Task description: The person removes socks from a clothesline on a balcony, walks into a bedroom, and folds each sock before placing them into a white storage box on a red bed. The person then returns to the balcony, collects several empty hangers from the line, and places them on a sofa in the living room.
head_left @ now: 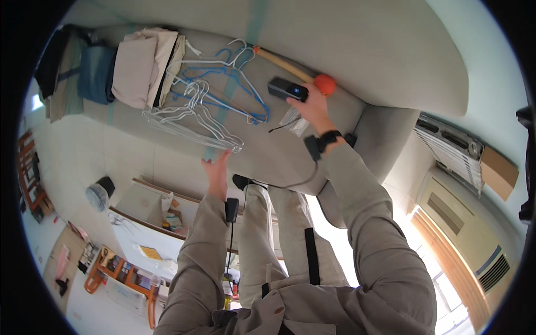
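My right hand (pixel 314 106) is closed around the end of a black oblong device (pixel 287 88) with a small lit display, above the grey sofa seat (pixel 268 162). Beside that hand lies a wooden stick (pixel 285 67) with a red ball (pixel 324 85) at its end. Under the wrist are a clear plastic packet (pixel 298 125) and a short black cable. My left hand (pixel 216 170) holds nothing, its fingers apart, just in front of a bunch of silver wire hangers (pixel 195 114). Blue hangers (pixel 237 78) and white ones lie behind these, partly overlapping.
Folded pale trousers (pixel 142 67), a folded blue garment (pixel 96 72) and darker clothes (pixel 58 67) line the sofa's left end. A cable runs from my right wrist strap (pixel 322 142). Behind me stand a white table (pixel 145 245) and, at right, a beige air conditioner (pixel 458 223).
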The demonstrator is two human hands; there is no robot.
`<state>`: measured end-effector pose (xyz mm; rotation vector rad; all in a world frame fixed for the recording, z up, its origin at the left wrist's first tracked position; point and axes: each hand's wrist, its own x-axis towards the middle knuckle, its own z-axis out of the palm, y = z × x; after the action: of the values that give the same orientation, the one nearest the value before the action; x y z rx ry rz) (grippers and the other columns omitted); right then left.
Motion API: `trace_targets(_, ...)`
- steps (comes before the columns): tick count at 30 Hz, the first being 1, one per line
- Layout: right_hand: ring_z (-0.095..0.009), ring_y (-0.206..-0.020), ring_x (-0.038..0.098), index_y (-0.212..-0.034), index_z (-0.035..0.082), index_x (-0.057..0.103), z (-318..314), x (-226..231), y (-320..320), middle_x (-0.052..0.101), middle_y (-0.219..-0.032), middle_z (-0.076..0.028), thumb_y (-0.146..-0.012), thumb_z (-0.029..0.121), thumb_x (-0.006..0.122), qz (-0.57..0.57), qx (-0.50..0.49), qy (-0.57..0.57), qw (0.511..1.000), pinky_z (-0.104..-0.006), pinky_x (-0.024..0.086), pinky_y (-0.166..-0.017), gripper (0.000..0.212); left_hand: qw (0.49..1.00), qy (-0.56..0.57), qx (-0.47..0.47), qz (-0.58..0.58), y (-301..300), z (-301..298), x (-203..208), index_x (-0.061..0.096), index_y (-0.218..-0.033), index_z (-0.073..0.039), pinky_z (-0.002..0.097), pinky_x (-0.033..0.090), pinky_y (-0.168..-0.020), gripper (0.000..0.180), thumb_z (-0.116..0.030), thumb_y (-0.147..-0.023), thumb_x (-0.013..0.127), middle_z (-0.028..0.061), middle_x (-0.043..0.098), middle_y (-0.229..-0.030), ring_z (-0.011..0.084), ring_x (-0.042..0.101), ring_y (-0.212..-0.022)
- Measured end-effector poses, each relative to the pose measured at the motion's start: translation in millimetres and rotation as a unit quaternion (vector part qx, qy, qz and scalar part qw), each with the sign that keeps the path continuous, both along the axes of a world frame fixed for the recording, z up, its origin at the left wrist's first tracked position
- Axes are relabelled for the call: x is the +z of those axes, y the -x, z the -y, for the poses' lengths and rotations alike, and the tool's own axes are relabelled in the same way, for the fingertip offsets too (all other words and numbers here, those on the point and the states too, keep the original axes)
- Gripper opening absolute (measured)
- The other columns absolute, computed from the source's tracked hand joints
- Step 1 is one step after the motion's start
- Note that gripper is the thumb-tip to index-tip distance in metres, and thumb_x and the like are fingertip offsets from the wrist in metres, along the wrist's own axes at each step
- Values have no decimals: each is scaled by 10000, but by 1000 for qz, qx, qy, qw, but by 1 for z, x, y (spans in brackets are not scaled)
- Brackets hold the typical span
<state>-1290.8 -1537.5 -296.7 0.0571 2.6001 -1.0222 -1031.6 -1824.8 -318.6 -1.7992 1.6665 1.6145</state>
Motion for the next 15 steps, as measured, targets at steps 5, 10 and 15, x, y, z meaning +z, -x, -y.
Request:
trace_targets(5,-396,-1061,712,-1276,37,681,-127,67,-16,737,-1145,-179,-756,289,931,38,46,13,998,-451,579,-919,629,998,10,-49,25,-19,-2,29,95,-1680,67,446,397,-1199,1411,-366,-705,1018,273,278,-1689,399,421,-1512)
trace_targets(10,-435,-1089,693,-1270,29,680,-219,77,-13,715,-1214,-190,-767,246,913,-12,53,-75,996,-481,582,-932,595,997,17,-70,35,-19,-7,40,165,-1674,60,450,418,-1178,1352,-352,-709,1017,283,283,-1691,414,441,-1499)
trace_targets(15,-446,-1133,695,-1256,-10,688,-243,43,10,711,-1268,-226,-759,279,917,-39,-29,-270,962,-504,584,-971,619,993,-12,-115,15,-16,-22,45,209,-1658,65,441,423,-1161,1271,-325,-739,994,280,320,-1674,407,462,-1484)
